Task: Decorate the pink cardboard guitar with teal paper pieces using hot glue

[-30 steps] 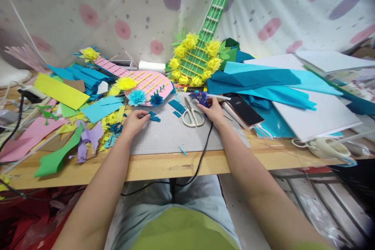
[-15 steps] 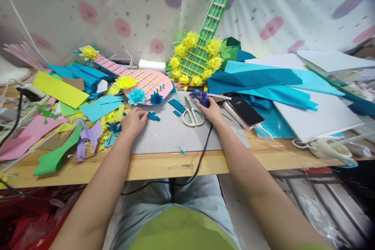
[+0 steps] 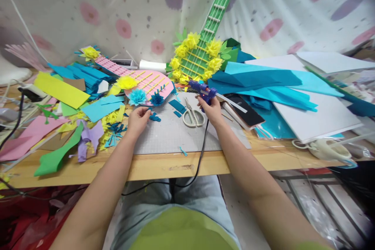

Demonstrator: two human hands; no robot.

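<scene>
My right hand (image 3: 213, 110) is wrapped round a purple-blue hot glue gun (image 3: 206, 91), held above the mat with its nozzle pointing left. A white glue stick (image 3: 234, 103) sticks out of its back. My left hand (image 3: 138, 120) rests at the mat's left side, thumb and fingers pinched together; whatever they hold is too small to make out. Dark blue crepe paper pieces (image 3: 155, 117) lie just beside its fingertips. Between my hands are scissors (image 3: 193, 117) with pale handles and a dark blue paper strip (image 3: 177, 106). Beyond stands a pink paper guitar (image 3: 162, 81) with paper flowers.
A green paper guitar (image 3: 212, 23) with yellow flowers leans at the back. Paper scraps (image 3: 58, 90) crowd the left side. At right lie a phone (image 3: 246, 110), blue crepe paper (image 3: 263, 78) and a cup (image 3: 329, 149). The glue gun's black cord (image 3: 202, 152) hangs over the table edge.
My right hand has lifted the glue gun off the work area and tilted it, its glue stick now slanting down to the right. My left hand has barely moved.
</scene>
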